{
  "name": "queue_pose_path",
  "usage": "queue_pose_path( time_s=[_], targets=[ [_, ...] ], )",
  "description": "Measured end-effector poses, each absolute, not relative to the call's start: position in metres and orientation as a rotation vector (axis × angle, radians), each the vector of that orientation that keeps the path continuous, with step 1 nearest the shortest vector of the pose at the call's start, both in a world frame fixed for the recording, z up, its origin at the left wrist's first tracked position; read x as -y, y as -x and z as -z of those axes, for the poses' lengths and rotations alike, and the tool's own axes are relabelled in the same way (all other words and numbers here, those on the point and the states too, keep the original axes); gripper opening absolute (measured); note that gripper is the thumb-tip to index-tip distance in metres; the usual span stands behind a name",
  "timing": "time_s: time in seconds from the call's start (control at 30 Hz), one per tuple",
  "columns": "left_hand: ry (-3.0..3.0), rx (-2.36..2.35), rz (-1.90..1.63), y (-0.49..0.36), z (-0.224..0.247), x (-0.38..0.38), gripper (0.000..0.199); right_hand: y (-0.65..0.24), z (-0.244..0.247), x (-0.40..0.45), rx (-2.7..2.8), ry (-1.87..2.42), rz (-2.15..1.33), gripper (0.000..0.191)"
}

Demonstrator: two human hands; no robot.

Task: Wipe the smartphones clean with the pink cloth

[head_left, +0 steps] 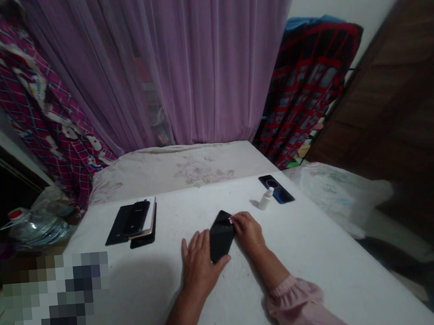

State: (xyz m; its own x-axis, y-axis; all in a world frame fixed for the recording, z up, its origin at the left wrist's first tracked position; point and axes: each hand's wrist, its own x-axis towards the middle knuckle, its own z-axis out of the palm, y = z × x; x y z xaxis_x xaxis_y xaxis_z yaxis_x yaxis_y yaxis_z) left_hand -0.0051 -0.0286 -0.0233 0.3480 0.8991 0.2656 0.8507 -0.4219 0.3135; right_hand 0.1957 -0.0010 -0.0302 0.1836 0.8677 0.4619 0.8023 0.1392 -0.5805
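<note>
Black smartphone (222, 236) flat on white table (145, 298), set at slant. Left hand (200, 266) open, palm down, fingers spread, side of hand against phone's lower left edge, no grip. Right hand (248, 232) partly curled, fingertips at phone's upper right edge; cannot tell if gripping. Small pale bit at those fingertips, too small to tell. Pile of black phones and cases (135, 221) well left of phone. Blue-backed phone (276, 189) beyond phone, white spray bottle (266, 198) just beside it. Pink cuffed sleeve (291, 302) on right forearm, below phone.
</note>
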Motion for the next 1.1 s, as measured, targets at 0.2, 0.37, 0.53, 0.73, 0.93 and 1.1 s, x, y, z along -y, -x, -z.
queue_pose_path(
  time_s=[0.2, 0.37, 0.53, 0.73, 0.93, 1.1],
  targets=[
    [-2.476, -1.660, -0.593, 0.001, 0.029, 0.032, 0.070, -0.185, 0.024, 0.014, 1.719, 1.615, -0.016, 0.020],
    [-2.489, -1.671, -0.649, 0.004, 0.026, 0.026, 0.068, -0.170, 0.022, 0.025, 1.869, 1.448, -0.104, 0.021],
    [-2.516, -1.576, -0.580, 0.010, 0.025, 0.023, 0.069, -0.187, 0.024, 0.011, 1.757, 1.613, -0.042, 0.019],
    [-2.537, -1.529, -0.563, 0.016, 0.025, 0.015, 0.069, -0.195, 0.024, 0.005, 1.654, 1.708, 0.001, 0.020],
    [-2.549, -1.577, -0.633, 0.019, 0.033, 0.007, 0.068, -0.167, 0.021, 0.025, 1.852, 1.491, -0.054, 0.019],
    [-2.571, -1.560, -0.662, 0.020, 0.037, 0.007, 0.067, -0.168, 0.019, 0.024, 1.809, 1.566, -0.044, 0.021]
  ],
)
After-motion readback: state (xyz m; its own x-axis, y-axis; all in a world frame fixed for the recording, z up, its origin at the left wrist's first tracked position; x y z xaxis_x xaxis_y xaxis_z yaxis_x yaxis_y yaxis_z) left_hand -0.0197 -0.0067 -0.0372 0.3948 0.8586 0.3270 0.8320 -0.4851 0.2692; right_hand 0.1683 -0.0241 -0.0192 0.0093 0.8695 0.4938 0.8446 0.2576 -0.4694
